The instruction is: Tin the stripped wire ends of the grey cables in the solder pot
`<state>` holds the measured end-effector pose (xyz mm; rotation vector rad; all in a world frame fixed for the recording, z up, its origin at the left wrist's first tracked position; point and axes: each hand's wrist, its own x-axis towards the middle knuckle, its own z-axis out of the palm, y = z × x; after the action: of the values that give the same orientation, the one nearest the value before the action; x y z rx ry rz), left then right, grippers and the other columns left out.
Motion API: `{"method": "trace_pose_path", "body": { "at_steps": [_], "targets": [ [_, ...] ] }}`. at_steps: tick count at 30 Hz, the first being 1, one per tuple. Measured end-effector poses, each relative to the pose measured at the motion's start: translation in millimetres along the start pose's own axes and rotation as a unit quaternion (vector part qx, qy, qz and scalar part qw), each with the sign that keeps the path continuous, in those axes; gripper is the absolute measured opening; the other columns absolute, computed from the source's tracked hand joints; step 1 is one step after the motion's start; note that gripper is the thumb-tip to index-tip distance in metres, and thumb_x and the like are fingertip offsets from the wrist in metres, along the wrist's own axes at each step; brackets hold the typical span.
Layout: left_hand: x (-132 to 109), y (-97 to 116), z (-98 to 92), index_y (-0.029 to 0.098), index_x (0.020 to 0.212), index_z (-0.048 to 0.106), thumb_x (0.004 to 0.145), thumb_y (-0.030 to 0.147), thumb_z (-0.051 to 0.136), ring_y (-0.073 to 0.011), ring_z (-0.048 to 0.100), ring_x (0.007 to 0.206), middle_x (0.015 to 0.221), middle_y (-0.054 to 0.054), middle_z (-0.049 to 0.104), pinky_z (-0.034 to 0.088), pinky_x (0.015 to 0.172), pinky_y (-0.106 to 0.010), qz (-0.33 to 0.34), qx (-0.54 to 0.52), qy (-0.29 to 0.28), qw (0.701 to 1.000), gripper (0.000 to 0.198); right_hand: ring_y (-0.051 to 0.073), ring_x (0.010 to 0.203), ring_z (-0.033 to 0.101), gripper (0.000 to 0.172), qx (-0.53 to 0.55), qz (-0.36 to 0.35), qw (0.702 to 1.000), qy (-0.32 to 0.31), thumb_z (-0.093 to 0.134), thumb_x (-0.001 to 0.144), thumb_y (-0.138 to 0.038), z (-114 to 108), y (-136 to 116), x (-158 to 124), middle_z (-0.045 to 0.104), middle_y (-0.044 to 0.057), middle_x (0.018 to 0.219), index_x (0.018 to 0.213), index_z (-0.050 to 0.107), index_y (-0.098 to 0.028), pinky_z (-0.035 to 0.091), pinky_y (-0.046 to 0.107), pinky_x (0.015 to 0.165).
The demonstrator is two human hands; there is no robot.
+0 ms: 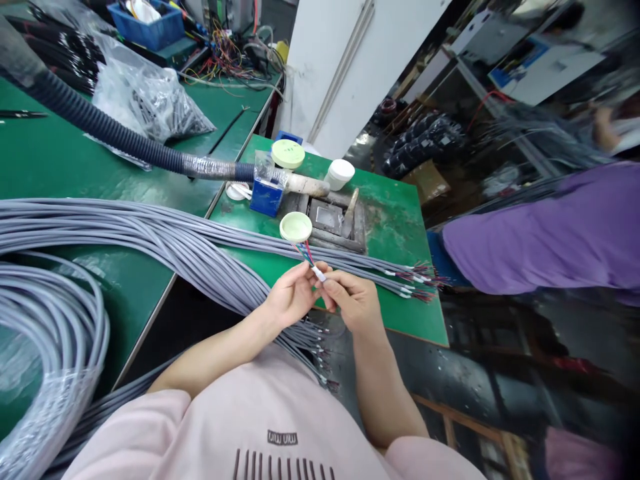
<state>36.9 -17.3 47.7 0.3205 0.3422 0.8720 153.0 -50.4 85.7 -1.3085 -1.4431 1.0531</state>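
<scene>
Between my two hands is the stripped end of a grey cable, with a white sleeve [319,273] and thin red, blue and green wires [307,253] fanning out of it. My right hand [356,301] pinches the cable at the sleeve between thumb and fingers. Curled around the same end from the other side is my left hand [290,295], its fingertips close to the wires; the exact contact is partly hidden. Just beyond the wire tips sits a shallow pale green dish [296,227]. A bundle of grey cables [235,275] runs under and past my hands.
Behind the dish are a solder pot [327,217], a hose [150,150] on a blue block [265,196], and a white jar [341,172]. Coiled cable [95,320] lies at left, a plastic bag [150,100] behind. A person in purple [540,230] is at right.
</scene>
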Motion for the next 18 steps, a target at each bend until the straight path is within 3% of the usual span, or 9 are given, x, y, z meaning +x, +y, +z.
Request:
{"method": "trace_pose_path", "body": {
  "at_steps": [4,7,10,13,18],
  "targets": [
    [-0.7,-5.6,-1.2,0.017,0.09,0.068,0.065,0.051,0.076,-0.0134,0.056,0.055,0.068,0.002,0.057,0.049,0.063,-0.034,0.048,0.037,-0.045,0.997,0.043,0.01,0.037,0.039,0.033,0.03,0.02,0.999,0.005,0.06,0.081,-0.05,-1.8,2.2,3.0,0.047,-0.005,0.044,0.066,0.062,-0.021,0.034,0.024,0.038],
    [-0.6,-5.5,-2.6,0.016,0.083,0.072,0.06,0.043,0.083,-0.0127,0.057,0.062,0.078,-0.001,0.064,0.047,0.066,-0.031,0.101,0.08,0.0,0.992,0.037,0.012,0.042,0.047,0.032,-0.035,0.006,0.999,-0.004,0.058,0.083,-0.047,-7.9,-1.6,5.0,0.053,-0.003,0.047,0.064,0.061,-0.022,0.04,0.026,0.044],
    [0.9,-4.9,-4.3,0.018,0.077,0.074,0.06,0.038,0.084,-0.0135,0.06,0.077,0.084,-0.001,0.068,0.046,0.079,-0.029,0.161,0.116,0.041,0.979,0.028,0.017,0.06,0.059,0.022,-0.181,-0.06,0.981,0.039,0.059,0.085,-0.037,-15.0,-12.0,7.5,0.065,0.0,0.063,0.068,0.066,-0.023,0.047,0.031,0.061],
    [2.2,-5.7,-4.7,0.019,0.077,0.074,0.06,0.038,0.084,-0.0139,0.061,0.082,0.083,-0.001,0.07,0.045,0.088,-0.029,0.166,0.122,0.049,0.977,0.028,0.019,0.068,0.059,0.018,-0.274,-0.148,0.945,0.102,0.06,0.085,-0.032,-16.8,-26.3,11.4,0.066,0.002,0.07,0.07,0.065,-0.024,0.047,0.034,0.068],
    [0.3,-5.0,1.1,0.017,0.077,0.072,0.058,0.041,0.085,-0.0175,0.063,0.084,0.082,-0.003,0.071,0.046,0.086,-0.032,0.14,0.135,0.046,0.98,0.033,0.02,0.069,0.056,0.013,-0.353,-0.225,0.904,0.088,0.062,0.084,-0.029,-6.3,-39.7,23.5,0.064,0.003,0.069,0.072,0.063,-0.024,0.045,0.035,0.067]
  ]
}}
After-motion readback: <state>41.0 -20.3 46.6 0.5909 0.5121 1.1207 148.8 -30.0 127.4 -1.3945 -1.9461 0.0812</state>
